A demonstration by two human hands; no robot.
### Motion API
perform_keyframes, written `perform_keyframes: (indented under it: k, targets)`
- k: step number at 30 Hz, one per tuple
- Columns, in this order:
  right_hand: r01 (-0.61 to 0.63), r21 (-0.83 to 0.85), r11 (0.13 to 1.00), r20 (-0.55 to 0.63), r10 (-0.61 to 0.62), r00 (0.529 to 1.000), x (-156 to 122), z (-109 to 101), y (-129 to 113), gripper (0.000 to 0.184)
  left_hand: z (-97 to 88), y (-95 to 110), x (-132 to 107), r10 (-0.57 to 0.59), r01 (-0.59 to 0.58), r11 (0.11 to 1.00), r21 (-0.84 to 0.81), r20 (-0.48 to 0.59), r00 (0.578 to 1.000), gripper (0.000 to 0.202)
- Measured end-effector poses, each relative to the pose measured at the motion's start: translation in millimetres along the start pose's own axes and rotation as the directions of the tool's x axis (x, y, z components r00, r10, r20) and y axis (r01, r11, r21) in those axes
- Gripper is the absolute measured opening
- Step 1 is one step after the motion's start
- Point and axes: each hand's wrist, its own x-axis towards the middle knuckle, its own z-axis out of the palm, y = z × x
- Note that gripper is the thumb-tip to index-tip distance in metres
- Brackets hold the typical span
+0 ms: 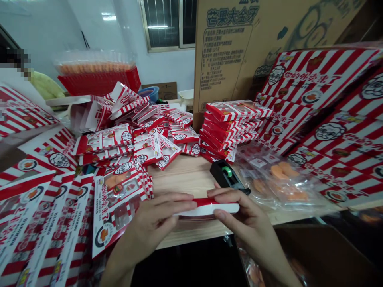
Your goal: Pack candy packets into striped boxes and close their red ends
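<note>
Between my two hands is a small red-and-white cardboard box [206, 208], seen end-on near the table's front edge, with a white flap along its near side. My left hand [161, 217] closes on its left end, fingers laid over the top. At the right end, my right hand [239, 211] pinches the box with the thumb on the white flap and the fingers over the red edge. Just behind my right hand stands a black tape dispenser [229, 177] with a green core. Whatever lies inside the held box is hidden.
Flat striped boxes [233, 127] are stacked behind the dispenser. A loose heap of striped boxes [146, 143] covers the back left. Clear bags with orange pieces [284, 179] lie at right. Larger striped cartons [311, 87] and a tall brown carton [224, 59] stand behind. A person [14, 75] is at far left.
</note>
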Motion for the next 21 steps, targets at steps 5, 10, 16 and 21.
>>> perform_keyframes:
  k: [5, 10, 16, 21]
  targets:
    - [-0.047, -0.031, 0.998, -0.017, 0.046, 0.999, 2.2, 2.0, 2.8, 0.014, 3.5, -1.3, 1.3, 0.089, -0.081, 0.991, 0.106, -0.075, 0.993, 0.042]
    - [-0.013, 0.057, 0.998, 0.014, 0.012, 1.000, 3.5, 0.1, 3.2, 0.004, 3.7, -5.5, -4.7, 0.024, -0.023, 0.998, -0.051, 0.024, 0.999, 0.040]
    - [0.071, 0.130, 0.989, 0.096, -0.084, 0.992, 9.3, -4.7, 9.9, 0.005, 1.7, -6.6, -10.6, -0.202, 0.180, 0.948, -0.262, -0.058, 0.978, 0.021]
    - [0.088, 0.170, 0.981, 0.199, -0.122, 0.972, 17.7, -8.7, 15.8, 0.006, 1.3, -10.4, -14.2, -0.073, 0.048, 0.974, -0.220, -0.106, 0.992, 0.021]
